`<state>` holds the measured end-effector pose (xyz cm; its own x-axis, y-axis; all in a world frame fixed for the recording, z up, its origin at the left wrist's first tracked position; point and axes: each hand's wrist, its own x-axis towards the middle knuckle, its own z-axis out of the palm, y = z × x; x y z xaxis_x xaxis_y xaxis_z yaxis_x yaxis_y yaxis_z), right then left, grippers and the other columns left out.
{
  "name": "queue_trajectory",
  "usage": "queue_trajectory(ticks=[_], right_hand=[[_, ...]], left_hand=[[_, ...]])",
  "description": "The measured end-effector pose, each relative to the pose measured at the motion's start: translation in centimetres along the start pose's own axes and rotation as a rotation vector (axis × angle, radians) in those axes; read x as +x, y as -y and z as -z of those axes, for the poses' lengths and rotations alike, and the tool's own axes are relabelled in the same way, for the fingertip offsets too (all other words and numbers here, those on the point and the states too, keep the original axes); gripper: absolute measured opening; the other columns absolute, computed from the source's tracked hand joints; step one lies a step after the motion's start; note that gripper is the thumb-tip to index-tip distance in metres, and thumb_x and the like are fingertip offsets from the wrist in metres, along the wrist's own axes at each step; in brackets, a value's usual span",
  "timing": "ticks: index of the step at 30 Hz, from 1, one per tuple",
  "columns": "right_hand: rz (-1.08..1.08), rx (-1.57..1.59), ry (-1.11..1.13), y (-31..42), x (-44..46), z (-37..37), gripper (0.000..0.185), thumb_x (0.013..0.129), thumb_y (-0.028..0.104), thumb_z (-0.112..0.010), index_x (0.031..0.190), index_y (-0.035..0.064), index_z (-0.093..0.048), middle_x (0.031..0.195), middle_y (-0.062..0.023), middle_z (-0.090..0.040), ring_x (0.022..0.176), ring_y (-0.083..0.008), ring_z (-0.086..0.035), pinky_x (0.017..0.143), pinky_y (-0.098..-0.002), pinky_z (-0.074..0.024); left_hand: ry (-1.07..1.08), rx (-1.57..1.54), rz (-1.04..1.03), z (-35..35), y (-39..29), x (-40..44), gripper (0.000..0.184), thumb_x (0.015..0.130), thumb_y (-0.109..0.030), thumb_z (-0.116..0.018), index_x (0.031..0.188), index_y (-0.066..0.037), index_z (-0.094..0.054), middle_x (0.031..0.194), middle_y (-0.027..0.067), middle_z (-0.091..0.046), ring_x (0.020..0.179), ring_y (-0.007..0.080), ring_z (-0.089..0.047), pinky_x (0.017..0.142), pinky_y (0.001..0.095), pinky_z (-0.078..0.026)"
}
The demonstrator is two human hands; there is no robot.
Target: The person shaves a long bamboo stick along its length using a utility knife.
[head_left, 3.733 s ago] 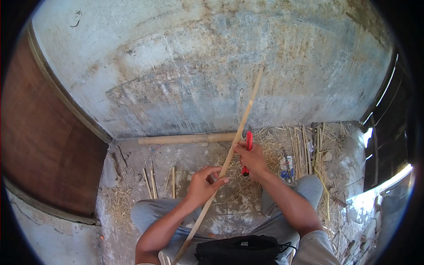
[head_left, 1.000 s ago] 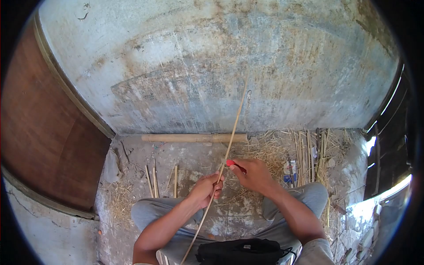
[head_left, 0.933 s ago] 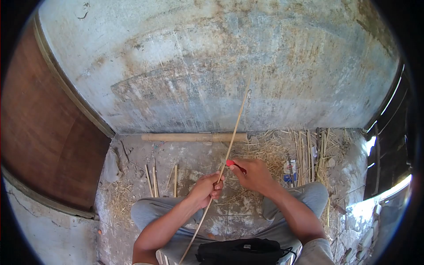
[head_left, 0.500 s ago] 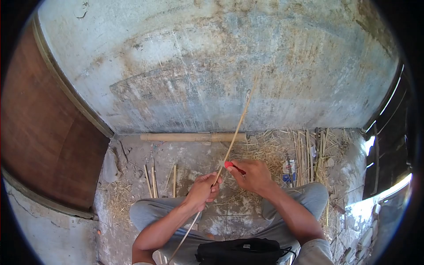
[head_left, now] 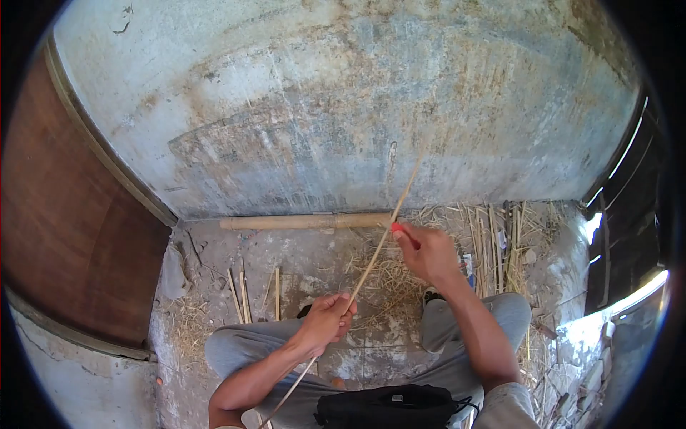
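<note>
A long, thin bamboo strip (head_left: 372,266) slants from my lap up toward the wall. Around its lower middle my left hand (head_left: 325,324) is closed, fingers wrapped over it. My right hand (head_left: 430,254) is higher up the strip, gripping a small red-handled knife (head_left: 397,227) whose red front end meets the strip. Most of the handle is hidden in the fist, and the blade is hard to make out from here.
A thick bamboo pole (head_left: 286,222) lies along the foot of the stained wall (head_left: 343,129). Cut strips (head_left: 493,247) and shavings (head_left: 389,297) litter the floor at right. A black pouch (head_left: 389,406) rests at my lap, and a brown door (head_left: 78,214) stands left.
My right hand with the knife has slid up and away along the strip, toward the wall. My left hand keeps its grip, slightly lower, and the strip's far end has dipped.
</note>
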<state>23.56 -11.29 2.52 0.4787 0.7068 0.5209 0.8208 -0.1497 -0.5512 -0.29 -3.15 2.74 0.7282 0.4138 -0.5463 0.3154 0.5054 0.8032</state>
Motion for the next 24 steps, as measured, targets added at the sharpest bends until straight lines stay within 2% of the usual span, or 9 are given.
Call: queue_trajectory(ticks=[1,3,5,9,16,18,22,24], right_hand=[[-0.001,-0.002,0.0,-0.3,0.5,0.6,0.027,0.092,0.033,-0.064,0.103,0.0107,-0.074,0.065,-0.0137,-0.065,0.06,-0.0359,-0.065,0.056,-0.0455,-0.0523],[-0.193,-0.154,0.036,-1.3,1.3,1.9,0.027,0.092,0.033,-0.064,0.102,0.0095,-0.074,0.07,-0.0163,-0.067,0.064,-0.0374,-0.066,0.057,-0.047,-0.0527],[-0.168,-0.204,0.006,-1.7,1.4,2.2,0.027,0.092,0.033,-0.063,0.101,0.0089,-0.073,0.072,-0.0174,-0.067,0.065,-0.0379,-0.067,0.058,-0.0474,-0.0527],[-0.153,-0.286,-0.101,-1.0,1.2,2.3,0.028,0.093,0.033,-0.061,0.101,0.008,-0.072,0.076,-0.0195,-0.068,0.068,-0.0389,-0.067,0.058,-0.048,-0.0529],[-0.139,-0.286,-0.063,-3.3,1.5,1.5,0.03,0.095,0.036,-0.059,0.101,0.0096,-0.072,0.074,-0.0189,-0.068,0.068,-0.0383,-0.067,0.059,-0.0478,-0.0535],[-0.411,-0.482,-0.115,-5.6,2.1,2.6,0.032,0.096,0.037,-0.058,0.101,0.0089,-0.073,0.072,-0.0188,-0.068,0.069,-0.0382,-0.067,0.061,-0.048,-0.053],[-0.412,-0.343,-0.232,-6.8,2.2,3.8,0.032,0.096,0.037,-0.058,0.102,0.0087,-0.074,0.07,-0.0196,-0.066,0.066,-0.0358,-0.067,0.06,-0.0447,-0.0518],[-0.368,-0.066,-0.161,-3.9,1.3,2.6,0.03,0.096,0.034,-0.06,0.102,0.0083,-0.074,0.07,-0.0201,-0.065,0.06,-0.0322,-0.065,0.057,-0.0408,-0.0498]], left_hand=[[0.011,0.019,0.022,-0.1,-0.1,-0.2,0.034,0.108,-0.032,-0.04,0.089,-0.007,-0.053,0.06,-0.0049,-0.036,0.046,0.0048,-0.028,0.04,0.024,-0.022],[0.029,0.039,0.043,-0.1,-0.1,-0.2,0.034,0.108,-0.031,-0.04,0.089,-0.007,-0.053,0.06,-0.0049,-0.036,0.046,0.0048,-0.028,0.04,0.0239,-0.022],[0.052,-0.003,0.102,0.1,0.0,0.2,0.034,0.108,-0.031,-0.04,0.09,-0.006,-0.054,0.061,-0.0046,-0.036,0.046,0.0044,-0.028,0.04,0.0235,-0.022],[0.07,0.011,0.062,0.6,0.2,1.3,0.034,0.108,-0.031,-0.041,0.092,-0.004,-0.056,0.06,-0.0048,-0.036,0.046,0.0041,-0.028,0.04,0.0235,-0.022],[0.036,0.096,0.045,0.1,1.0,1.0,0.035,0.108,-0.033,-0.041,0.094,-0.005,-0.057,0.062,-0.0049,-0.039,0.048,0.0041,-0.029,0.04,0.0235,-0.022],[0.024,0.138,0.044,0.2,1.8,0.6,0.036,0.108,-0.034,-0.041,0.094,-0.006,-0.057,0.062,-0.0048,-0.039,0.048,0.004,-0.029,0.04,0.0234,-0.022],[0.057,0.118,0.047,1.4,1.7,0.7,0.037,0.107,-0.037,-0.041,0.096,-0.005,-0.057,0.062,-0.0053,-0.037,0.048,0.0037,-0.029,0.041,0.0234,-0.023],[0.039,0.08,0.086,1.8,1.8,1.4,0.038,0.107,-0.038,-0.042,0.097,-0.005,-0.058,0.062,-0.0055,-0.037,0.048,0.0036,-0.029,0.041,0.0233,-0.024]])
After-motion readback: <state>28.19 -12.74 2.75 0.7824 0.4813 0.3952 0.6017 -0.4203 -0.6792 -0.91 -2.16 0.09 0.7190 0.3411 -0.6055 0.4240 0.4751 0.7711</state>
